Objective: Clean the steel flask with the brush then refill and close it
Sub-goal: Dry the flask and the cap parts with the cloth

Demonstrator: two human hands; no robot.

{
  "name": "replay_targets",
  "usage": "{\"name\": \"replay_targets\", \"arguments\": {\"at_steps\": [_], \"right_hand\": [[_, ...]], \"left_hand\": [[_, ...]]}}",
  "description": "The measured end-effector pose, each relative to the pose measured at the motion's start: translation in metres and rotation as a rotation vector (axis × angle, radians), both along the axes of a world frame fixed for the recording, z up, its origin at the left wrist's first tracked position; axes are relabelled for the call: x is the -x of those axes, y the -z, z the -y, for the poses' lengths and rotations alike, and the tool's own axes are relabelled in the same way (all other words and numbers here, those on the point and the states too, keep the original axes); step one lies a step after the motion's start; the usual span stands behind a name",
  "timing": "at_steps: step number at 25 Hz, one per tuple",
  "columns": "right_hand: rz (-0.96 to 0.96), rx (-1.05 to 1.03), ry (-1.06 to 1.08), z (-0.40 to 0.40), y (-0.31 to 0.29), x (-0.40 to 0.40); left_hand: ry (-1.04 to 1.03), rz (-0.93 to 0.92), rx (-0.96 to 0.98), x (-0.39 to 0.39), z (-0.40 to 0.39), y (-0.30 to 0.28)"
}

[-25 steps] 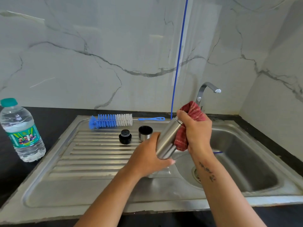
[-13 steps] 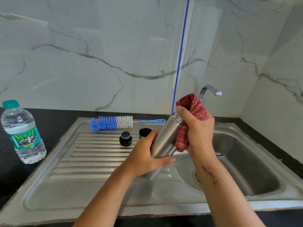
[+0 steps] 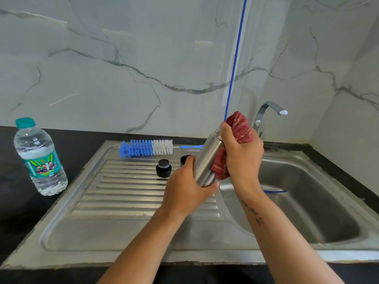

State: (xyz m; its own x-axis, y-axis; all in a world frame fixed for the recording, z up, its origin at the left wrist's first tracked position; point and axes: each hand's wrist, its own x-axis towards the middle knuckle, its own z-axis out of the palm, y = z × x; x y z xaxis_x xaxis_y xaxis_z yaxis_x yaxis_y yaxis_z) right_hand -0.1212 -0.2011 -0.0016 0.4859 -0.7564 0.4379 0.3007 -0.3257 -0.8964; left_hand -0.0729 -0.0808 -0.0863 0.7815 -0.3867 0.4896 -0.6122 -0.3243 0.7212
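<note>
The steel flask (image 3: 206, 162) is tilted, mouth up and to the right, above the drainboard's right end. My left hand (image 3: 187, 191) grips its bottom. My right hand (image 3: 241, 156) presses a red cloth (image 3: 239, 130) against its upper side, thumb near the neck. The blue-and-white bottle brush (image 3: 146, 148) lies at the back of the drainboard. A black stopper (image 3: 163, 170) stands on the ribs, and a steel cup lid (image 3: 184, 159) peeks out behind my left hand. A plastic water bottle (image 3: 40, 158) stands on the black counter at the left.
The steel sink has a ribbed drainboard (image 3: 123, 193) on the left and a basin (image 3: 303, 201) on the right. A tap (image 3: 268, 111) rises behind the basin. A thin blue tube (image 3: 235, 58) runs down the marble wall into the basin.
The flask and both hands have risen slightly and tilted more upright. The cloth has stayed pressed on the flask's upper part, and the cup lid is now mostly hidden behind my left hand.
</note>
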Motion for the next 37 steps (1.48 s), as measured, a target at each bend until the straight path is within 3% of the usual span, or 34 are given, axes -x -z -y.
{"name": "replay_targets", "arguments": {"at_steps": [3, 7, 9, 12, 20, 26, 37], "right_hand": [[-0.006, -0.005, -0.01, -0.001, 0.007, 0.0], [0.202, -0.572, -0.446, 0.019, 0.033, -0.003], [0.116, -0.737, -0.607, 0.022, 0.053, -0.007], [0.013, -0.801, -0.748, 0.017, 0.074, -0.014], [-0.211, -0.905, -0.776, 0.005, 0.097, -0.02], [-0.173, -0.915, -0.703, 0.01, 0.097, -0.018], [-0.142, -0.951, -0.535, 0.02, 0.095, -0.015]], "left_hand": [[-0.171, 0.138, -0.07, -0.008, -0.002, 0.004], [-0.172, -0.025, 0.166, -0.008, -0.015, -0.001], [-0.241, -0.044, 0.235, -0.006, -0.033, -0.008], [-0.32, -0.03, 0.187, -0.002, -0.074, -0.011], [-0.548, -0.095, 0.161, 0.011, -0.17, -0.011], [-0.633, -0.191, 0.242, 0.017, -0.204, -0.004], [-0.614, -0.234, 0.191, 0.016, -0.206, 0.009]]}}
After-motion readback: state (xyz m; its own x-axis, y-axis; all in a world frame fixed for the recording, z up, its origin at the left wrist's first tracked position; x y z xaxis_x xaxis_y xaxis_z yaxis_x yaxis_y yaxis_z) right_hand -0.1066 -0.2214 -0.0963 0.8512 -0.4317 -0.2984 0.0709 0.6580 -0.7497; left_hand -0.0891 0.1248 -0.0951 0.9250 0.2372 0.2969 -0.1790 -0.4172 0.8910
